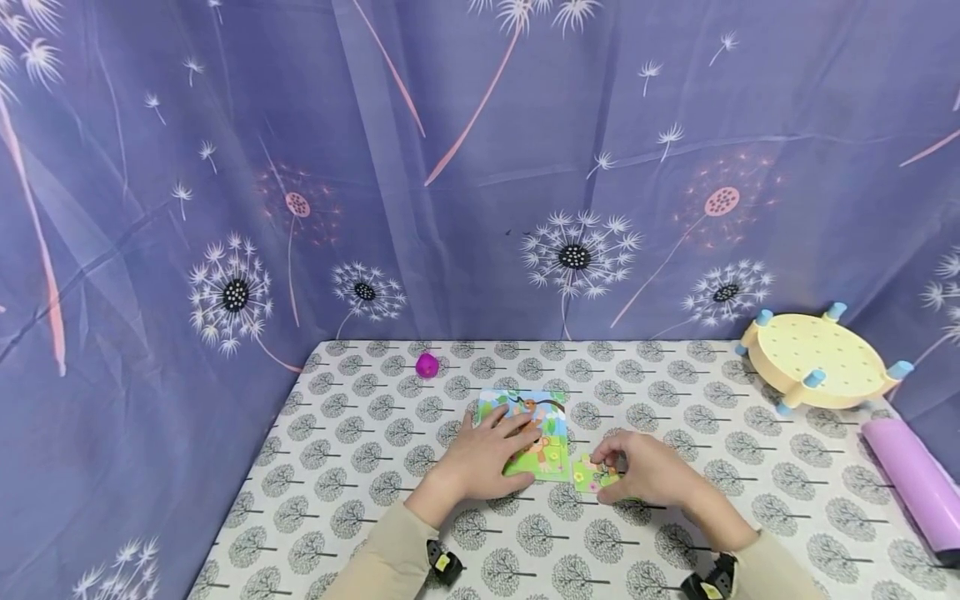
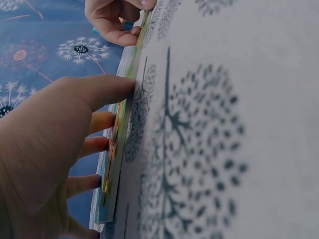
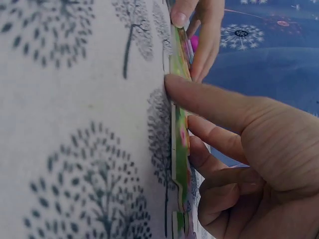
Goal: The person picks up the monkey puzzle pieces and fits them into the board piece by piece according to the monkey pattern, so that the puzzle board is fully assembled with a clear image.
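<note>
A square picture puzzle board (image 1: 556, 454) lies on the table, showing blue sky, a branch, green grass and an orange animal figure. My left hand (image 1: 491, 454) rests on it with spread fingers, its thumb at the near edge. Just right of the board lies a group of green jigsaw puzzle pieces (image 1: 585, 477) with small flowers. My right hand (image 1: 656, 468) pinches these pieces, thumb at the near edge and fingertips on top. The right wrist view shows the piece edges (image 3: 181, 149) low on the cloth beneath the fingers.
A small purple object (image 1: 427, 366) sits behind the board to the left. At the far right stand an upturned yellow stool (image 1: 817, 358) with blue-tipped legs and a pink-purple cylinder (image 1: 915, 483). A tree-patterned cloth (image 1: 360, 492) covers the table; a blue dandelion curtain (image 1: 465, 250) hangs around it.
</note>
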The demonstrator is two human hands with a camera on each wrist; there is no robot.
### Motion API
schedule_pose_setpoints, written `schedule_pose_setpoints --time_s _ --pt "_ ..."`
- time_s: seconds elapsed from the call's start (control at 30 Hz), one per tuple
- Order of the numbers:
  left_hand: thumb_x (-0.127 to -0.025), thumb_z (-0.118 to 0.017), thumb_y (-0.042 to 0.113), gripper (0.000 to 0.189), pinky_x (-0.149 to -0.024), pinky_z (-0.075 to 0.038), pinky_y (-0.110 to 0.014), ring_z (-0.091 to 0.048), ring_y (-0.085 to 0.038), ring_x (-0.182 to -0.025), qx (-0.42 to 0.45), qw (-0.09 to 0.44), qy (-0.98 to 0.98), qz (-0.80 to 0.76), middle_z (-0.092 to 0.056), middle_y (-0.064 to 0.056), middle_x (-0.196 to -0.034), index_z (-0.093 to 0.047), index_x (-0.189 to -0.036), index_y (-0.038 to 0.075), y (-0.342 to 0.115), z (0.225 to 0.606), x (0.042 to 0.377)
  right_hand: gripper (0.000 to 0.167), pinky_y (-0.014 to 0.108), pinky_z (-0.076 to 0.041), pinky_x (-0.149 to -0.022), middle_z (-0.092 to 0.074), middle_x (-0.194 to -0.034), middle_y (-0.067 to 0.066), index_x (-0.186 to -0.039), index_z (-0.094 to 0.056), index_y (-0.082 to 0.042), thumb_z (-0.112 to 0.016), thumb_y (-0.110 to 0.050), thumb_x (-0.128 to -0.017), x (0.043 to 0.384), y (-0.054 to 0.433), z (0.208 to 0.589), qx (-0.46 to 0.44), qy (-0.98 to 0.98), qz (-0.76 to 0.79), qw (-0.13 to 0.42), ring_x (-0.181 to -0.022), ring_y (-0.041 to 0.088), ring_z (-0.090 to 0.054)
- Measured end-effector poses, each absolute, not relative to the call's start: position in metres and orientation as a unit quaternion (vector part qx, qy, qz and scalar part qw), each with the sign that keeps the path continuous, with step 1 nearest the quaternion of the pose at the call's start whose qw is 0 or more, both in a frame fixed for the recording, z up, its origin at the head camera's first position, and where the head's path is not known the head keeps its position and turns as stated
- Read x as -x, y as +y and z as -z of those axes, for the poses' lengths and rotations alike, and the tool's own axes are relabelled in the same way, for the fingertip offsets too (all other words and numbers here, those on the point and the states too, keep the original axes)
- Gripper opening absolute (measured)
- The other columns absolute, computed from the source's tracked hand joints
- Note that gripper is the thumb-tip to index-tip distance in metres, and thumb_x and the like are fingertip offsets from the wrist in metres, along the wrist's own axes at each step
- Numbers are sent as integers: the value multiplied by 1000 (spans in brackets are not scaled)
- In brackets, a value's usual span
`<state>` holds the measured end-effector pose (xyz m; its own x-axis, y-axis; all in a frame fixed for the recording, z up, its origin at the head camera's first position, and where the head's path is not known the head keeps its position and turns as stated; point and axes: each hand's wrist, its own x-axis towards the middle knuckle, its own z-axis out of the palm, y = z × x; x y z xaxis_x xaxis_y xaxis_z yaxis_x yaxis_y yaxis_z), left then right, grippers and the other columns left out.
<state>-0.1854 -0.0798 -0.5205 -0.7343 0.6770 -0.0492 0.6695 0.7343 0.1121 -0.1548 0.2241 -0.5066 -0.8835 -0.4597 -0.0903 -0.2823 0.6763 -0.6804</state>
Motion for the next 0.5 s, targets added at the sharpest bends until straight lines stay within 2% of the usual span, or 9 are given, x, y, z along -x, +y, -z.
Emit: schedule_pose_setpoints --time_s 0.27,0.5 --pt "-94 -57 71 73 -108 -28 -81 -26 -41 -153 -361 35 929 -67 -27 3 -170 -44 -158 39 -80 520 190 44 28 -52 -74 -62 -89 -11 -99 -73 -21 -98 -29 -63 153 221 504 204 913 330 124 -80 9 -57" --pt "-91 -54 79 76 -108 -30 -79 -25 -43 -153 -356 23 933 -50 -22 3 -172 -47 -156 40 -79 519 191 42 27 -52 -73 -62 -87 -7 -97 -69 -20 -97 -23 -65 152 221 505 208 898 364 133 -79 13 -57"
